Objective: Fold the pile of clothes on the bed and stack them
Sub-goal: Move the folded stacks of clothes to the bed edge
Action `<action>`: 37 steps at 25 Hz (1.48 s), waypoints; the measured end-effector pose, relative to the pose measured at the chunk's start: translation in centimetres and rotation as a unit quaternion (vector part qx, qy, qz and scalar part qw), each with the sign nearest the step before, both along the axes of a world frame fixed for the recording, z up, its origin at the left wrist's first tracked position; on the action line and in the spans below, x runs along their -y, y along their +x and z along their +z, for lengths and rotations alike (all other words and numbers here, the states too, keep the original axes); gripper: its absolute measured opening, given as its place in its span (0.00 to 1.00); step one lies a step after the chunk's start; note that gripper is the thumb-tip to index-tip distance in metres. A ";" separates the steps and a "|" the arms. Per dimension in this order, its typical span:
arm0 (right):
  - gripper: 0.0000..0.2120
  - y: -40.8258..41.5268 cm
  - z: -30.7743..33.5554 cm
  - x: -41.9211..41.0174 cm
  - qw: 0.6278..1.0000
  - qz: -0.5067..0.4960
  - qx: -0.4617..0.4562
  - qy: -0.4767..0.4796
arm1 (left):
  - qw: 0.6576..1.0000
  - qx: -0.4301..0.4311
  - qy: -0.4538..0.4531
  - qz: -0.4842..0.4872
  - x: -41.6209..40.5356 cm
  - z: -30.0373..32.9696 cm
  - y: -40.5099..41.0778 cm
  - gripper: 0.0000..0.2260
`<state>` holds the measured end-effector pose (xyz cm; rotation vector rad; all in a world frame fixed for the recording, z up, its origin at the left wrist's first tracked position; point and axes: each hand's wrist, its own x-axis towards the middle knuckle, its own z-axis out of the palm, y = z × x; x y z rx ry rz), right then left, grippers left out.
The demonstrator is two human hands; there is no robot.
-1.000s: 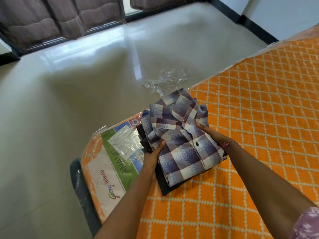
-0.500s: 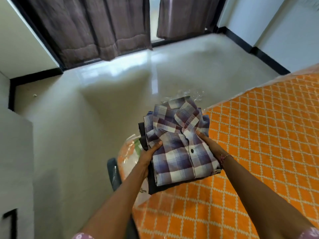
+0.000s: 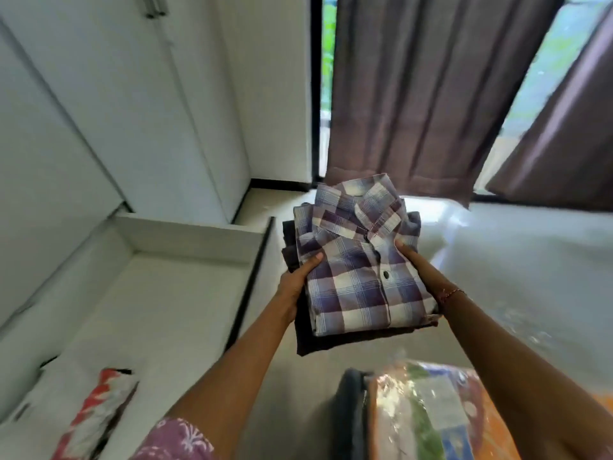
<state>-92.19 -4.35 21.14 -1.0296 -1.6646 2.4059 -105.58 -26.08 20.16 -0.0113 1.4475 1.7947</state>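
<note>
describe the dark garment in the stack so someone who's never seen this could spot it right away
Start at the brown curtain, then drop to the folded stack carried between the left hand and right hand. The dark garment is the bottom layer, under the plaid shirt. It is plain and near black, showing only along the left and near edges.

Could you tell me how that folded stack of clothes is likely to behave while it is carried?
The stack of clothes is probably floppy: both the left hand and right hand grip its sides. The plaid shirt on top could slide, since it lies loose on the dark garment.
</note>
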 end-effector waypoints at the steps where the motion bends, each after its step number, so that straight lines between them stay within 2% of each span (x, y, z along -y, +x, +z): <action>1: 0.33 -3.7 1.1 1.5 0.999 0.031 -0.004 0.008 | 1.000 -0.007 0.006 0.030 2.1 0.9 -2.3 0.25; 5: 0.34 -19.6 3.8 10.1 0.986 0.157 -0.032 0.044 | 0.984 -0.031 0.012 0.173 12.7 2.4 -11.7 0.31; 7: 0.33 -25.8 3.8 14.2 0.973 0.226 -0.051 0.004 | 0.975 -0.029 0.015 0.219 17.3 1.7 -15.0 0.31; 9: 0.30 -31.7 1.9 18.5 0.958 0.287 -0.018 0.002 | 0.962 -0.002 0.026 0.272 21.8 -0.5 -17.3 0.31; 11: 0.28 -36.7 -1.5 23.1 0.949 0.313 0.003 0.043 | 0.948 0.028 0.022 0.315 26.0 -3.7 -18.7 0.29; 12: 0.27 -39.4 -3.7 24.4 0.941 0.337 0.042 0.006 | 0.941 0.047 0.016 0.336 27.8 -5.8 -19.1 0.28; 13: 0.25 -41.9 -6.7 26.3 0.916 0.401 -0.005 -0.015 | 0.930 0.071 0.010 0.360 29.6 -8.2 -19.8 0.27; 14: 0.27 -43.6 -8.8 28.5 0.864 0.502 -0.010 -0.028 | 0.921 0.094 0.004 0.379 31.1 -10.2 -20.5 0.26; 15: 0.30 -44.5 -10.4 30.4 0.850 0.523 0.048 -0.042 | 0.912 0.112 -0.004 0.395 32.3 -11.8 -21.3 0.25; 16: 0.33 -46.0 -12.1 31.0 0.848 0.524 0.073 0.040 | 0.904 0.120 -0.011 0.410 33.1 -13.1 -21.9 0.22; 17: 0.35 -47.3 -14.0 31.9 0.862 0.487 0.064 0.125 | 0.894 0.127 -0.013 0.429 33.9 -14.6 -22.5 0.20; 19: 0.27 -49.7 -16.5 33.9 0.854 0.503 0.075 0.108 | 0.874 0.146 -0.018 0.463 35.2 -16.8 -23.6 0.20; 20: 0.23 -50.7 -17.4 35.6 0.848 0.515 0.086 0.094 | 0.861 0.151 -0.031 0.485 35.7 -18.2 -24.2 0.23; 21: 0.22 -51.3 -17.7 37.0 0.835 0.529 0.090 0.121 | 0.844 0.144 -0.065 0.512 36.2 -19.4 -24.9 0.28; 23: 0.30 -53.4 -20.2 38.9 0.814 0.548 0.052 0.185 | 0.808 0.113 -0.171 0.552 36.8 -21.4 -26.0 0.38; 24: 0.35 -53.6 -20.8 39.5 0.805 0.552 0.024 0.215 | 0.798 0.104 -0.214 0.553 36.9 -21.9 -26.4 0.41; 26: 0.44 -53.6 -22.5 39.8 0.801 0.547 0.015 0.245 | 0.790 0.108 -0.236 0.556 36.7 -21.9 -26.6 0.45; 28: 0.45 -53.1 -22.4 40.1 0.777 0.550 0.016 0.305 | 0.781 0.114 -0.259 0.557 36.5 -21.8 -26.6 0.48; 29: 0.43 -52.8 -21.9 40.1 0.748 0.547 0.009 0.377 | 0.772 0.105 -0.296 0.553 36.3 -21.4 -26.5 0.48; 31: 0.39 -52.0 -21.0 40.2 0.670 0.492 -0.032 0.555 | 0.741 0.041 -0.439 0.506 35.7 -20.4 -26.1 0.46; 32: 0.38 -51.1 -20.1 40.3 0.643 0.448 -0.062 0.618 | 0.719 -0.011 -0.518 0.464 35.2 -19.6 -25.7 0.44; 34: 0.37 -49.2 -18.2 40.5 0.627 0.395 -0.122 0.660 | 0.683 -0.108 -0.604 0.396 34.2 -18.5 -25.0 0.40; 35: 0.37 -47.9 -17.1 40.5 0.624 0.393 -0.141 0.661 | 0.676 -0.143 -0.622 0.370 33.4 -17.9 -24.5 0.38; 37: 0.40 -45.2 -15.6 40.4 0.593 0.407 -0.160 0.676 | 0.652 -0.201 -0.656 0.323 31.8 -17.0 -22.9 0.39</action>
